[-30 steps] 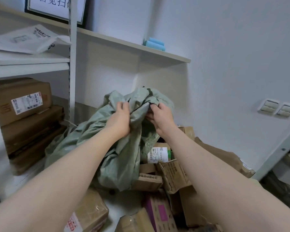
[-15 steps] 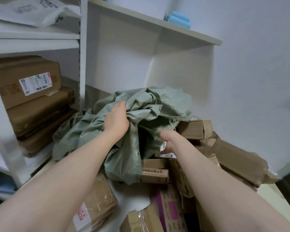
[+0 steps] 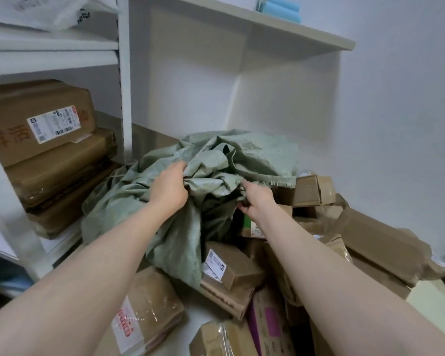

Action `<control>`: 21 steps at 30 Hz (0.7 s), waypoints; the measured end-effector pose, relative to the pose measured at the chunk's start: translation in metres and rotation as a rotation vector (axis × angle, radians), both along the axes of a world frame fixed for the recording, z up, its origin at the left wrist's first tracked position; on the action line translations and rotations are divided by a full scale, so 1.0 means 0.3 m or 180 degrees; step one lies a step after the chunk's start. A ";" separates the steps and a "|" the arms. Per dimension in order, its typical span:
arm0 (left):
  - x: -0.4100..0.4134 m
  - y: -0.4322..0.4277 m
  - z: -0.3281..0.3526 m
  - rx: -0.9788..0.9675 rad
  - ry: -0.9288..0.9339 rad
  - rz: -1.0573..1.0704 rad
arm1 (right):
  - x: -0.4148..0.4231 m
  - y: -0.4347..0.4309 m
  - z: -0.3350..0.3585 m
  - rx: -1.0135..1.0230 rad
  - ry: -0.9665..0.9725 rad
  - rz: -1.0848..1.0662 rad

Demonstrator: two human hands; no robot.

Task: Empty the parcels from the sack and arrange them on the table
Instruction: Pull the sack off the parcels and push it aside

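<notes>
- Head view, looking down: two bare forearms reach fwd to a crumpled green woven sack [image 3: 262, 155]. It lies on a heap of brown parcels [image 3: 306, 191] on a white tabletop [image 3: 197, 313].
- Left hand [image 3: 168, 187]: fingers curled into a bunch of sack cloth near its top, gripping it.
- Right hand [image 3: 257, 201]: fingers tucked under the sack's frayed hem, thumb bent. Can't tell if it holds cloth, a parcel or nothing.
- Sack looks mostly slack; can't see if anything is left inside.
- Risk 1: the sack's lower fold drapes over a small labelled box [image 3: 231, 265]. Lifting the cloth fast could drag that box & tip it off the heap.
- Risk 2: parcels lie loose & tilted, e.g. the taped box [image 3: 149, 312] on the near side. A jolt could slide them to the floor.
- Risk 3: the long parcel [image 3: 385, 240] at right has torn brown wrap; a snag may rip it more.
- Risk 4: stacked cartons [image 3: 41, 119] on the shelf unit sit just left of the sack. A wide swing could knock them.
</notes>
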State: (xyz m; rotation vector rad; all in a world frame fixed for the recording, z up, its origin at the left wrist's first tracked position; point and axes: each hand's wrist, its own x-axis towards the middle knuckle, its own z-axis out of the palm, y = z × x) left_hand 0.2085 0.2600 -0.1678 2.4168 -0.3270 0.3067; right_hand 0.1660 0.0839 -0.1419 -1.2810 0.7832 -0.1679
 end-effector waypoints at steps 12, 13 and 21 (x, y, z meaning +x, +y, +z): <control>-0.077 -0.021 0.137 -0.0293 -0.0387 0.0026 | -0.112 -0.069 0.170 0.1133 -0.1413 -0.0675; -0.082 -0.019 0.140 -0.0305 -0.0415 0.0049 | -0.116 -0.077 0.175 0.1180 -0.1441 -0.0628; -0.105 -0.036 0.116 -0.0287 0.0796 0.1352 | -0.205 -0.121 0.213 0.0240 0.0088 0.0695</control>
